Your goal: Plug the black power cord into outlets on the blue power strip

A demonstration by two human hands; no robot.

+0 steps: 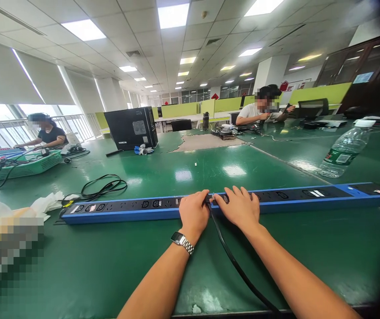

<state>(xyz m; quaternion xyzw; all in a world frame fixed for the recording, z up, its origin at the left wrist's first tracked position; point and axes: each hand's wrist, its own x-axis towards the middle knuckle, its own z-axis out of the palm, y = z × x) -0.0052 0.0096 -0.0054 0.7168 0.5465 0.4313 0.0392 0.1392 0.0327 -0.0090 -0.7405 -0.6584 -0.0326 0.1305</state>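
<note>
The long power strip (pixel 110 216) lies flat on the green surface (pixel 126 266), under the 2 hands. The left fingers (pixel 204 195) look clamped on the black plug (pixel 208 202) at the end of the thick cord (pixel 229 254). The right fingers (pixel 238 192) are apart on the strip, thumb near the plug. Best to hold the strip steady, keep the plug straight and not tug the cord.

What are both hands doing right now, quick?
Left hand: fingers closed around the black cable's plug.
Right hand: open, fingers spread on the blue power strip.
</note>
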